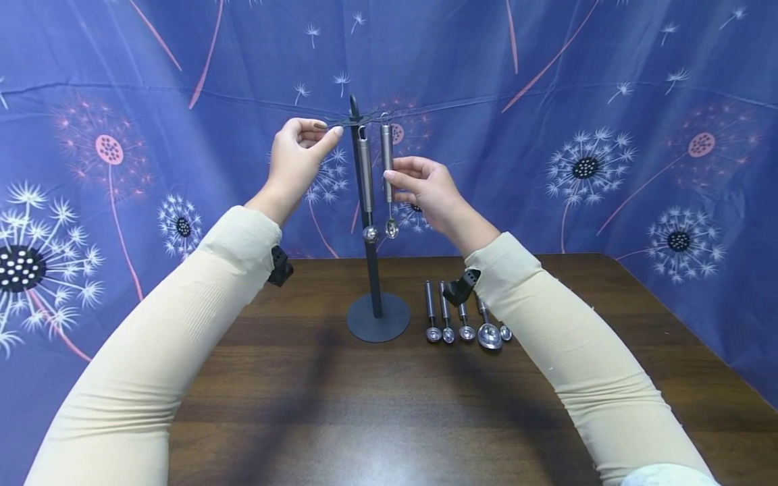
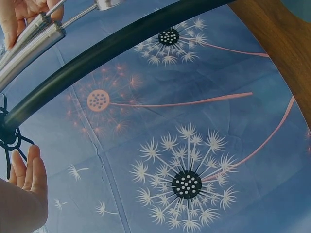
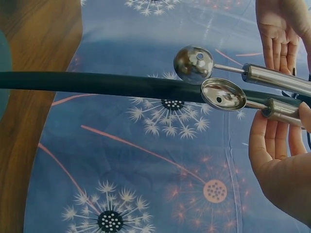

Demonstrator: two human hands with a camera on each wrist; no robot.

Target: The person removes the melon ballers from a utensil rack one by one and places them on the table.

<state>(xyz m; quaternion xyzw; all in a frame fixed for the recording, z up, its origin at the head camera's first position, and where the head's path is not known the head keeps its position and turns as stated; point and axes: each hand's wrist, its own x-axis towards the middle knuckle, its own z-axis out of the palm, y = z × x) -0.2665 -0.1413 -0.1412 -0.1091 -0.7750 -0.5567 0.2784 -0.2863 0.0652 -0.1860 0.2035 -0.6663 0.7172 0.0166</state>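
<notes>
A black utensil stand (image 1: 373, 273) with hooked arms at its top rises from a round base. My left hand (image 1: 298, 155) pinches one of its hooks between thumb and fingers. Across the pole, my right hand (image 1: 428, 189) holds a steel melon baller (image 1: 387, 145) by the handle, bowl downward, its top loop right at a hook. Beside it hangs a second melon baller (image 1: 365, 172), close to the pole. Seen from the right wrist, both bowls have a small hole; the held one's bowl (image 3: 224, 95) overlaps the other bowl (image 3: 193, 63).
Several steel scoops (image 1: 467, 332) of different sizes lie in a row on the brown wooden table (image 1: 292, 405), right of the stand's base (image 1: 378, 329); my right sleeve and wrist camera partly cover them. A blue dandelion-print cloth (image 1: 474, 54) hangs behind.
</notes>
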